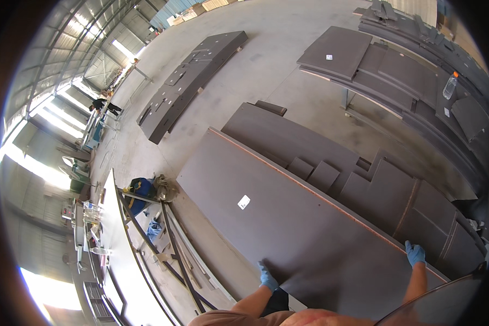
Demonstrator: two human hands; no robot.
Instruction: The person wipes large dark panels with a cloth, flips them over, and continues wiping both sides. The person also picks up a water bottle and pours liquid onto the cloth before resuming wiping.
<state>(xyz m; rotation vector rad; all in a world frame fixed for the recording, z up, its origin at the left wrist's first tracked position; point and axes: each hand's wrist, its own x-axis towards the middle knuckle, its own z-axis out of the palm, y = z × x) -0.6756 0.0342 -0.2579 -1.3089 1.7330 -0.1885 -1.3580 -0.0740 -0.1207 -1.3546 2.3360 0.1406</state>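
Note:
Before me lies a large dark grey panel with a white label on its face and an orange-brown strip along its far long edge. My left hand, in a blue glove, is on the panel's near long edge. Also gloved in blue, my right hand is at the far edge, by the strip. Both hands appear to hold the panel by its opposite edges, with the fingertips partly hidden. Beyond it, smaller grey panels and two small grey pieces lie on another large panel.
A long stack of grey panels rests on the floor ahead. More panels lie on a stand at the right, with a plastic bottle. A white-topped table and metal bars are at left. A person bends over far off.

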